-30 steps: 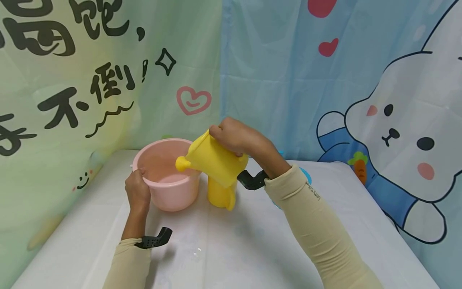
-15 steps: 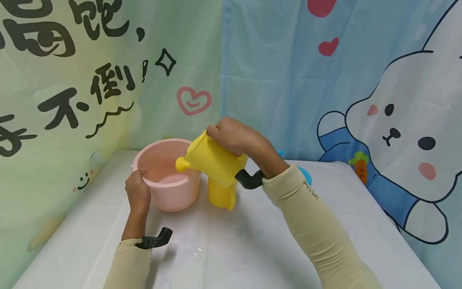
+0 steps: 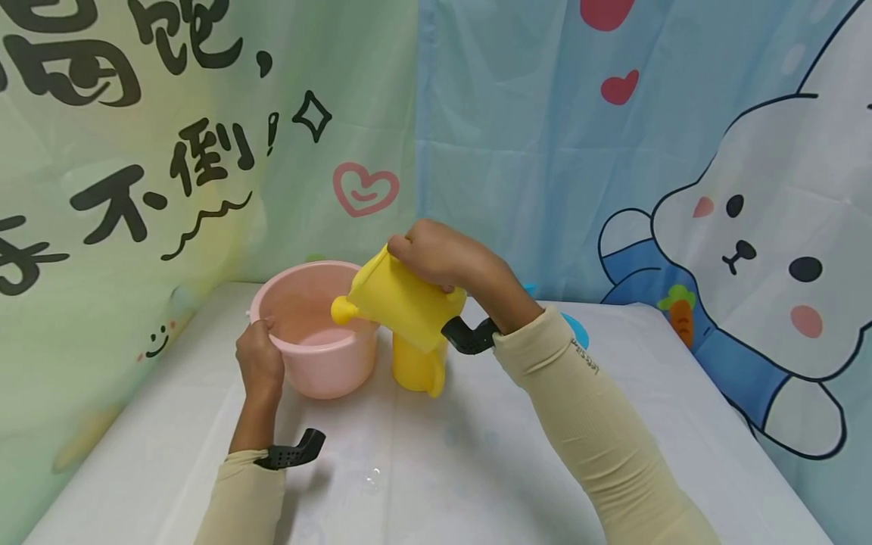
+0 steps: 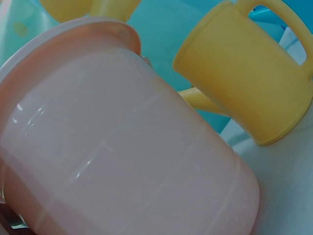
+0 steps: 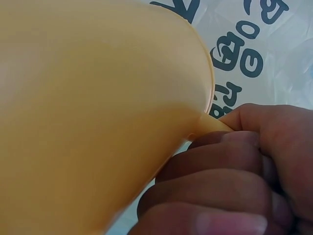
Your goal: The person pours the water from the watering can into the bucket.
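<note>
We record both hands engaged. Our right hand [image 3: 439,253] grasps the handle [image 5: 215,126] of a yellow watering can [image 3: 402,299], fingers curled round it in the right wrist view; the can is off the bench and tilted, its spout [image 3: 344,309] pointing left over the right side of the mouth of a pink bucket [image 3: 327,372]. Our left hand [image 3: 261,356] grasps the bucket's rim on the left side. The bucket sits near the far edge of the bench [image 3: 436,477], toward the far left corner; we cannot tell whether its base is fully flat. Just right of it, below the raised can, a second watering can [image 3: 411,365], also yellow, stands upright, its top hidden in the head view. A blue item [image 3: 576,331], mostly covered by our right forearm, lies toward the far right corner; its shape cannot be made out. We note small shiny spots [image 3: 372,478] toward the near edge. Both cream sleeves [image 3: 579,409] end at black wrist mounts [image 3: 293,450]. Behind the far edge hangs a printed curtain [image 3: 504,151] with hearts, lettering and a white rabbit.
</note>
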